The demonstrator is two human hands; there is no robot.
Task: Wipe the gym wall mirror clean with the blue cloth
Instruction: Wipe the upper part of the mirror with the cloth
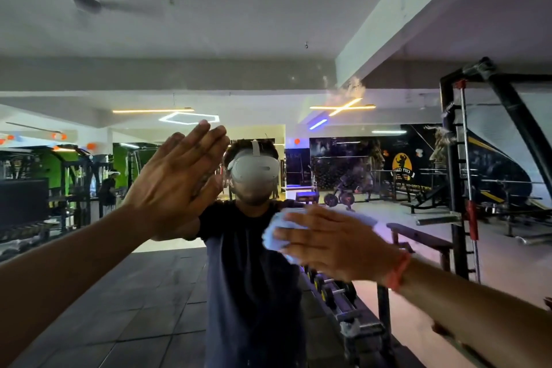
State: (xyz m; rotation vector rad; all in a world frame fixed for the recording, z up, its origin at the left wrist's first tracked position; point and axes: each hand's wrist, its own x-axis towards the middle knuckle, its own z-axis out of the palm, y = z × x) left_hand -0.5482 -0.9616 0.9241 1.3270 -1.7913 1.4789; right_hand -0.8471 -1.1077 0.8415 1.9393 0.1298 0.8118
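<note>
The gym wall mirror (298, 39) fills the whole view and reflects the gym behind me and my own figure in a dark T-shirt. My left hand (176, 185) lies flat against the glass at centre left, fingers straight and pointing up. My right hand (331, 245) presses the pale blue cloth (276, 237) flat onto the mirror at chest height, fingers straight and pointing left. Most of the cloth is hidden under that hand. A smudge (352, 88) shows on the glass higher up, right of centre.
A black cable machine frame (457, 158) stands at the right, with a bench (424, 237) beside it. A dumbbell rack (340, 293) sits low, right of centre. Reflected weight machines (68, 182) line the left, and a ceiling fan (83, 0) is at the top left.
</note>
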